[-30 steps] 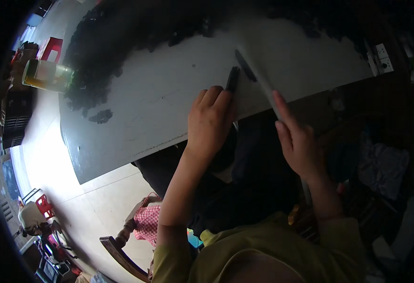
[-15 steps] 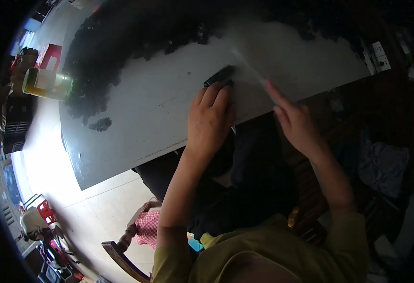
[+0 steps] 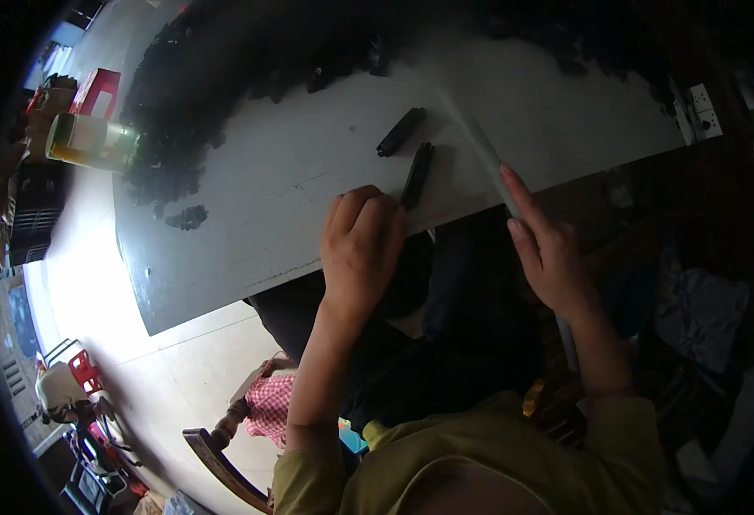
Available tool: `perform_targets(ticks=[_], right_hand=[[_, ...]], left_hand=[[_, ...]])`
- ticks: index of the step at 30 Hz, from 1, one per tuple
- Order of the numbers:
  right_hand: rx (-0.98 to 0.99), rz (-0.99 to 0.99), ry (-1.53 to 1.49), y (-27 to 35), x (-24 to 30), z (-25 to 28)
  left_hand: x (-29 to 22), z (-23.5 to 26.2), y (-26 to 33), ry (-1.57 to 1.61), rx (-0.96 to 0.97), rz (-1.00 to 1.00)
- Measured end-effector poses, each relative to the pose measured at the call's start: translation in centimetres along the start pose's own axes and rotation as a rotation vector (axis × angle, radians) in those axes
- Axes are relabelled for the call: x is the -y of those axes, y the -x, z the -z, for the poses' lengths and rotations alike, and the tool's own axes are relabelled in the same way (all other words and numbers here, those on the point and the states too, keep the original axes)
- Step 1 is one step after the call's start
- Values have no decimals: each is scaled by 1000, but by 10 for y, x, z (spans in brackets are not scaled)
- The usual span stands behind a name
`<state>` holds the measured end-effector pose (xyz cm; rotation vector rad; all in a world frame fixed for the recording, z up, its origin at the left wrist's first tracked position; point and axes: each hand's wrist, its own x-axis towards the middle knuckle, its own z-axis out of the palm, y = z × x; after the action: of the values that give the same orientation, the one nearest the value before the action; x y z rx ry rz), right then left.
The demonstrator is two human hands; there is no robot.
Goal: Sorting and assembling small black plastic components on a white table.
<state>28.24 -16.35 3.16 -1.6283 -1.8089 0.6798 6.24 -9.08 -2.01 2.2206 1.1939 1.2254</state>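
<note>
My left hand (image 3: 360,245) is closed, with curled fingers, at the lower end of a slim black oblong piece (image 3: 418,174) above the grey tabletop (image 3: 291,189). Its fingertips are partly hidden. Just beyond, a second black oblong piece (image 3: 401,131) lies by itself on the table. In my right hand (image 3: 553,249) is a long, thin grey rod (image 3: 476,133), slanting over the table's near edge, with the index finger stretched along it. The rod's far end is blurred, and its other end shows below the wrist.
A broad dark heap of small black pieces (image 3: 171,112) covers the far and left parts of the table. A clear yellowish plastic jar (image 3: 92,142) and a red box (image 3: 98,93) are at the left. White sockets (image 3: 703,110) sit at the right. A wooden chair arm (image 3: 222,463) shows below.
My left hand has drawn back toward me and slightly left, uncovering two separate black pieces. The rod in my right hand has shifted and looks less blurred.
</note>
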Motion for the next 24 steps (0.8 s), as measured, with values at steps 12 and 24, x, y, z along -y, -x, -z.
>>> perform_targets(ticks=[12,24], right_hand=[[247,-39,213,-20,11,-15],[254,4,246,-24,11,-21]], left_hand=[[4,-2,5,3,-7,40],[5,0,7,37,17,80]])
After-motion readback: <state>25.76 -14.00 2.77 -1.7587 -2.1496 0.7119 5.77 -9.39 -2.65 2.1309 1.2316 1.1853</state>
